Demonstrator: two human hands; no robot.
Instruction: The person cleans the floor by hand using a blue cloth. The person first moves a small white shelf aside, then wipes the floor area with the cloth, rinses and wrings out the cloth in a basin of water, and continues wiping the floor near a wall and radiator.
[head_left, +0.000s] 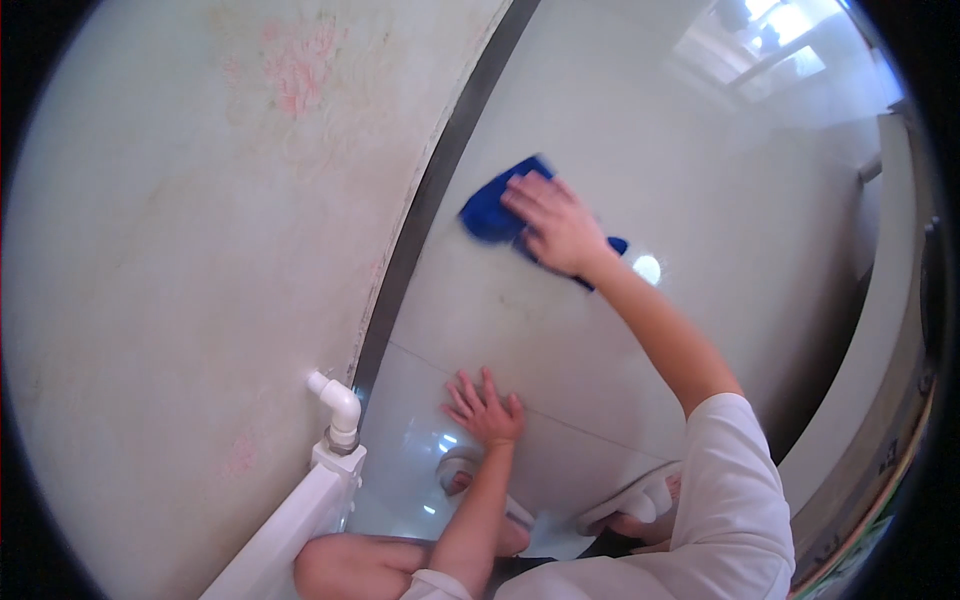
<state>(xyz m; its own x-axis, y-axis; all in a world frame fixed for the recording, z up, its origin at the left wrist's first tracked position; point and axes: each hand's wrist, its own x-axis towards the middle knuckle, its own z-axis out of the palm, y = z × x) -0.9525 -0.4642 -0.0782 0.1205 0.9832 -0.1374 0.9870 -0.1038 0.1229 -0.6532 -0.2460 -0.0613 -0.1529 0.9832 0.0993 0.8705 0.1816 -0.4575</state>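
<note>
A dark blue cloth (488, 212) lies on the glossy pale tiled floor (640, 130). My right hand (558, 225) presses flat on top of it, fingers stretched toward the wall, and a corner of the cloth shows beyond the wrist. The hand hides the cloth's middle, and its edges are slightly blurred. Nearer to me, my left hand (488, 410) rests on the floor with its fingers spread and nothing in it. It is close to a tile joint and to my slippered foot.
A pale wall (200, 220) with faint pink patterning stands on the left, edged by a dark skirting strip (415, 250). A white pipe elbow (340, 405) joins a white radiator (290, 525) at lower left. White slippers (640, 500) are on my feet. Pale furniture (865, 350) curves along the right.
</note>
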